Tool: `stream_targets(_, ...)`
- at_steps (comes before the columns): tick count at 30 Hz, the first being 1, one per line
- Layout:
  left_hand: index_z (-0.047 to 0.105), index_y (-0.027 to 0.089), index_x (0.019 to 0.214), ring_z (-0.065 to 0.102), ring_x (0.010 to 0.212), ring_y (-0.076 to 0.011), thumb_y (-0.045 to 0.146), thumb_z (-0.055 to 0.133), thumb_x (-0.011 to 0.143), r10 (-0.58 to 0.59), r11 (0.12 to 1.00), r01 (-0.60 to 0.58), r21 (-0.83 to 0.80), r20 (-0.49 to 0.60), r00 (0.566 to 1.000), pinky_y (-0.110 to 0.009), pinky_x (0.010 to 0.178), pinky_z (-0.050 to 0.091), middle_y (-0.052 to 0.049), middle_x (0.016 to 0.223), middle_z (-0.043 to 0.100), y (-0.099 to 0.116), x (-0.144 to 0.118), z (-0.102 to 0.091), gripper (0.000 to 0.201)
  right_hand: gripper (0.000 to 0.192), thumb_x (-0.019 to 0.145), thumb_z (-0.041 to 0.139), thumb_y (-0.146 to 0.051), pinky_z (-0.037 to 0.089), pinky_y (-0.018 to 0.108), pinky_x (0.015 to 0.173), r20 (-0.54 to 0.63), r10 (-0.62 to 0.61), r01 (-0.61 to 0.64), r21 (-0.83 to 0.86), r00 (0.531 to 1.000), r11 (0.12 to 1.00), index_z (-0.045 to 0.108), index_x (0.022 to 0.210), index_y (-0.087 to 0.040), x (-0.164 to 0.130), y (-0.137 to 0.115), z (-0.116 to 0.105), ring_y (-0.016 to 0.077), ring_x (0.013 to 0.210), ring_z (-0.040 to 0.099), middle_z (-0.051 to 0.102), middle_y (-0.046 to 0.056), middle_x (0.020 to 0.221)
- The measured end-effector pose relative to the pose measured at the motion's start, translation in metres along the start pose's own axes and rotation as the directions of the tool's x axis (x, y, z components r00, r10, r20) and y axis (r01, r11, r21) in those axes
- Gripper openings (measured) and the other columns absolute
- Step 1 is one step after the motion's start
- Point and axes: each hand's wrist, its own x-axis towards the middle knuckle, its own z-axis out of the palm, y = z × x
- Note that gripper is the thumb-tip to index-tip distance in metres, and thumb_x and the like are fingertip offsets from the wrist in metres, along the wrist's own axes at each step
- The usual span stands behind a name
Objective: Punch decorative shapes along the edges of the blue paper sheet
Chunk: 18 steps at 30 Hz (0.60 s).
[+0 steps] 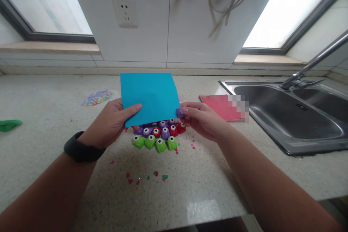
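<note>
Over the surface (pixel 168 204) at twelve o'clock from the green punches (pixel 161 147), the left hand (pixel 110 117) pinches blue paper (pixel 152 94), probably light and easily creased, best held by its eight o'clock edge, while the right hand (pixel 205 117) grips a purple punch (pixel 178 113) at four o'clock.

Bright windows (pixel 51 5) flank a white tiled wall (pixel 152 41).

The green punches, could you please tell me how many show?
4, in the front row: leftmost punch, second punch, third punch, rightmost punch. More may hide behind the blue paper.
</note>
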Motion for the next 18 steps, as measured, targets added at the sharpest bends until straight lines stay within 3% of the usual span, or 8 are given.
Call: stream_targets(18, 0.072, 0.012, 0.110, 0.063, 0.054, -0.0181, 0.043, 0.079, 0.076, 0.006, 0.998, -0.005, 0.066, -0.024, 1.000, -0.030, 0.046, 0.055, -0.014, 0.094, 0.074, 0.0007, -0.0011, 0.0033, 0.046, 0.024, 0.078, 0.082, -0.030, 0.044, 0.022, 0.066, -0.002, -0.004, 0.004, -0.009, 1.000, 1.000, 0.072, 0.089, -0.012, 0.0001, -0.0003, -0.0014, 0.0096, 0.073, 0.055, 0.063, 0.004, 0.083)
